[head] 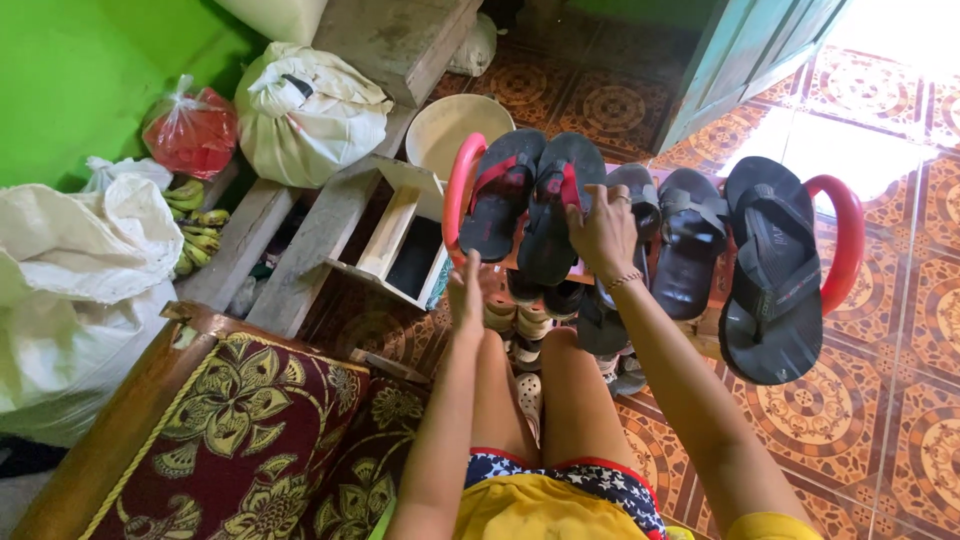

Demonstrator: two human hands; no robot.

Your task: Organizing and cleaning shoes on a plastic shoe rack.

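Observation:
A red shoe rack (846, 232) stands in front of me with several dark sandals on its top shelf. My right hand (602, 232) grips the lower part of a black sandal with a red strap (560, 190), second from the left. My left hand (465, 292) is raised below a similar black and red sandal (500, 190), fingers straight and apart, holding nothing. Right of my right hand sit a grey strapped sandal (690, 240) and a large black flip-flop (770, 270). More shoes (530, 320) fill the lower shelves.
A wooden bench with a floral cushion (250, 420) is at my left. White sacks (80, 260), bananas (195, 225), a red bag (190, 130) and a white bucket (450, 125) lie by the green wall. A teal door (740, 50) stands open over patterned tiles (890, 400).

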